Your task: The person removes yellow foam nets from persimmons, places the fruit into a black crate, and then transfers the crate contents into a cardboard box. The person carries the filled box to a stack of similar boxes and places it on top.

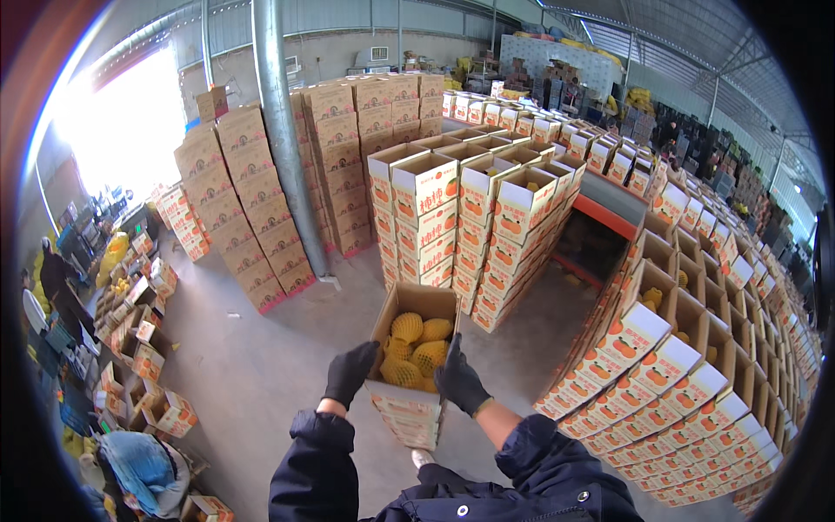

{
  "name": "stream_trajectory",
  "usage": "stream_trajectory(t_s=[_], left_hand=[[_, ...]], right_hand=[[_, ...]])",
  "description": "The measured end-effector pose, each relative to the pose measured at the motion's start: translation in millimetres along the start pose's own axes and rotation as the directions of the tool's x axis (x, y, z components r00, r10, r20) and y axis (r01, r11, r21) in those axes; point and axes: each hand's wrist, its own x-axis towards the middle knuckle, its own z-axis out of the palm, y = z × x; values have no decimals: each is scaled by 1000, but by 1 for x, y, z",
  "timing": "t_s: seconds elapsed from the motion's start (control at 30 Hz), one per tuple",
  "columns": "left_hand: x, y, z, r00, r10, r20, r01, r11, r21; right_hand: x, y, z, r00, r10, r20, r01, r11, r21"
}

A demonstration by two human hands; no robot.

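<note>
Before me is an open cardboard box [417, 297] holding several fruits in yellow foam nets [408, 327]. It tops a column of white printed boxes [411, 421], or is held just over it; the contact cannot be made out. My left hand [352, 373], in a black glove, grips the box's left side. My right hand [462, 377], also gloved in black, is on the right side, its thumb and fingers along the upper edge. The undersides of both hands are hidden.
Stacked open white boxes [424, 196] stand ahead, with another large stack [652, 365] at right. Tall brown carton stacks [241, 209] flank a metal post [287, 130]. A red-edged conveyor [600, 212] runs between stacks. At left are people [62, 287] and scattered boxes [173, 412].
</note>
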Motion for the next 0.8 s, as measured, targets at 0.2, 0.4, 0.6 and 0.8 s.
stream_trajectory(t_s=[0.2,0.4,0.6,0.8], left_hand=[[-11,21,-35,953,-174,249,179,984,2],[-6,32,-33,927,-142,346,177,982,-70],[3,22,-27,913,-22,408,131,962,-241],[14,8,-35,859,24,512,135,953,-270]], right_hand=[[-16,-7,-6,994,-81,80,59,970,237],[-36,-3,-33,971,86,224,-177,888,425],[-36,-5,-41,976,123,182,-191,882,431],[-28,-15,-39,976,172,132,-215,847,487]])
